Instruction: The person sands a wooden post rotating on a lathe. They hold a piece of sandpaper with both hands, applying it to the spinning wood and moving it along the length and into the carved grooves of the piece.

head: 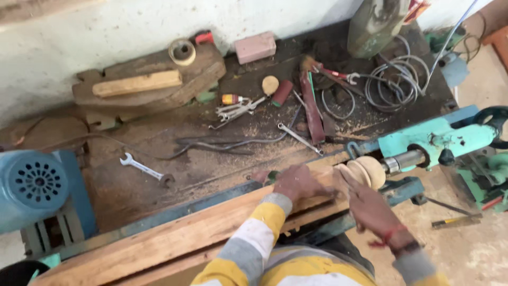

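- Wood disc is sitting on the lathe, held at its far side by the teal tailstock; it is lying just beyond the fingertips of both hands.
- Left hand is lying palm down on the plank, fingers spread flat and grasping nothing, just short of the disc.
- Right hand is reaching up to the disc's near face; whether its fingers are closing on the rim cannot be told, as motion is blurring them.
- Judging by this, steadying the disc well is calling for even pressure from both sides and fingers kept off the spindle.
- Spanner is lying well beyond the left hand on the dusty bench.
- Blue motor is sitting far to the left.
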